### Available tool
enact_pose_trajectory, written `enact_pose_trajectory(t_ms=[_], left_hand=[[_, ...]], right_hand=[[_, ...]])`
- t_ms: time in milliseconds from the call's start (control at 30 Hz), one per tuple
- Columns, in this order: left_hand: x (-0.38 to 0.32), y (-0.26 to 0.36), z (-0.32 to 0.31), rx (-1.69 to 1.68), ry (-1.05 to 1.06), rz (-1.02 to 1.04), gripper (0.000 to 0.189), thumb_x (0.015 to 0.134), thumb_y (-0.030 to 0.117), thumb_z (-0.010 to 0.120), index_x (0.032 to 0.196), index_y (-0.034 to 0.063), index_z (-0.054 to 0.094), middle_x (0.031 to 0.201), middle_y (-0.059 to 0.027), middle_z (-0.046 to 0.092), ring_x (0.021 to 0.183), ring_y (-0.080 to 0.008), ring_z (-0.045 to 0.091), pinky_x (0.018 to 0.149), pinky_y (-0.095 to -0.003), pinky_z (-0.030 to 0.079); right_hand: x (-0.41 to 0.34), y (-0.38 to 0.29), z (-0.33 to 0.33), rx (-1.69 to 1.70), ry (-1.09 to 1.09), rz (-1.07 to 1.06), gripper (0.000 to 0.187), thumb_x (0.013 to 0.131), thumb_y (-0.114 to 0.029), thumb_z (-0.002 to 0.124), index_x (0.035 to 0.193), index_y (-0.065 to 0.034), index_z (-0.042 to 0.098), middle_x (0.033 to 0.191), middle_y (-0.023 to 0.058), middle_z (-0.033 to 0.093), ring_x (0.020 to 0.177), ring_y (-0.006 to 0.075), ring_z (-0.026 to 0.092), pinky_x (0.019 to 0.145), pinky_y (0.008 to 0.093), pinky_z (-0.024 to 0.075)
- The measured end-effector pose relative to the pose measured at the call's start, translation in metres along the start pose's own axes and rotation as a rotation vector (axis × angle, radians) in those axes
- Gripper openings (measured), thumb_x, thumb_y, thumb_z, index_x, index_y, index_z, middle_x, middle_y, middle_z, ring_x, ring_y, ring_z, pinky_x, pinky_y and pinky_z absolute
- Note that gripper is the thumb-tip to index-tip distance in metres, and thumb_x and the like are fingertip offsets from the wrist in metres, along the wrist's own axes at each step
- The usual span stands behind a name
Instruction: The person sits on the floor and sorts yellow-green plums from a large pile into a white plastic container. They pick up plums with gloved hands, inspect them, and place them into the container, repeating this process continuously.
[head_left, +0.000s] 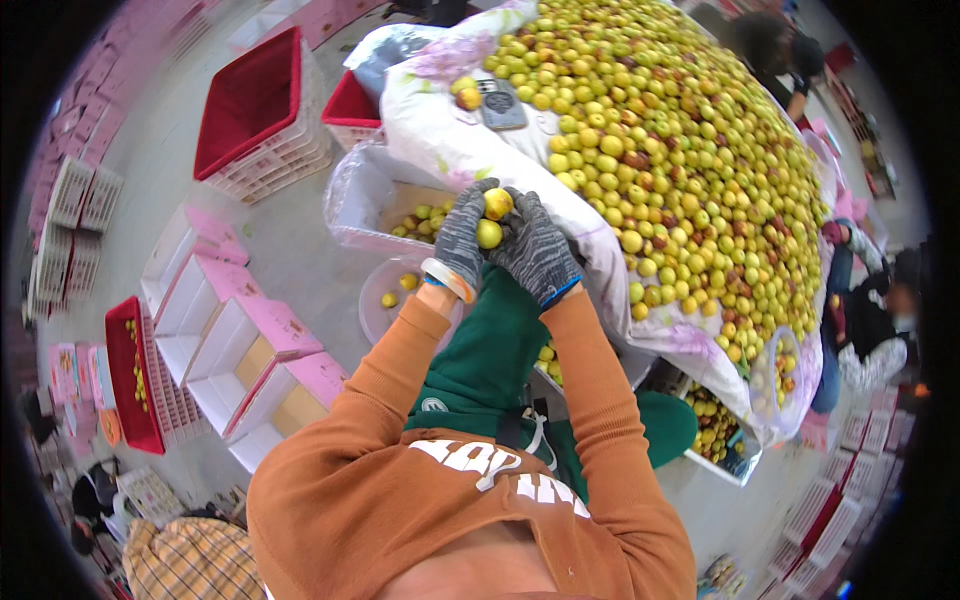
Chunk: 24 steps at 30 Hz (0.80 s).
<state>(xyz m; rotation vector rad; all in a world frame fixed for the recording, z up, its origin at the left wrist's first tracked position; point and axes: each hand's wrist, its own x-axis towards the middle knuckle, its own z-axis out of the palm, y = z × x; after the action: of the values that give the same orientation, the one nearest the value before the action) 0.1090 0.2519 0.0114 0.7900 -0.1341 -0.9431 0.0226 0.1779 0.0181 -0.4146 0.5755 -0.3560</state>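
My left hand (461, 234) and my right hand (538, 246), both in grey knitted gloves, meet in front of me. Between them sit two yellow-green jujube-like fruits: an upper one (497, 203) with a brownish blush and a lower one (489, 234). Fingers of both hands touch the fruits; parts of the right fingertips are hidden. Just left of the hands, a plastic-lined box (352, 214) contains several similar fruits. Under my left wrist stands a round translucent tub (371, 307) with two fruits showing. To the right, a large fruit heap (675, 150) lies on white floral cloth (435, 142).
A smartphone (502, 106) lies on the cloth beside the heap. Red-lined crates (270, 161) and open pink-and-white cartons (289, 326) stand on the left. A clear plastic basket (772, 375) rests at the heap's near right edge. Another person (870, 322) sits across the heap.
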Motion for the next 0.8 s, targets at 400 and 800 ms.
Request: enact_pose_trajectory(t_ms=[400, 800], left_hand=[[-0.088, -0.113, 0.158, 0.804, -0.835, 0.619, 0.031, 0.092, 0.011, 0.053, 0.121, 0.0026, 0.059, 0.136, -0.0174, 0.048, 0.132, -0.0291, 0.04, 0.11, -0.038, 0.03], [0.086, -0.154, 0.128, 1.972, -0.988, 0.432, 0.078, 0.074, 0.036, 0.076, 0.137, 0.0044, 0.044, 0.131, -0.0209, 0.053, 0.12, -0.0354, 0.052, 0.101, -0.0389, 0.041]], right_hand=[[-0.205, -0.056, -0.138, 0.461, 0.008, -0.605, 0.034, 0.095, -0.023, 0.056, 0.124, -0.0062, 0.053, 0.114, 0.0113, 0.06, 0.101, 0.0199, 0.059, 0.086, 0.033, 0.0518], [-0.383, 0.107, -0.366, 0.579, 0.928, -0.902, 0.036, 0.095, -0.026, 0.054, 0.124, -0.005, 0.048, 0.119, 0.013, 0.057, 0.111, 0.0246, 0.053, 0.094, 0.0348, 0.0482]])
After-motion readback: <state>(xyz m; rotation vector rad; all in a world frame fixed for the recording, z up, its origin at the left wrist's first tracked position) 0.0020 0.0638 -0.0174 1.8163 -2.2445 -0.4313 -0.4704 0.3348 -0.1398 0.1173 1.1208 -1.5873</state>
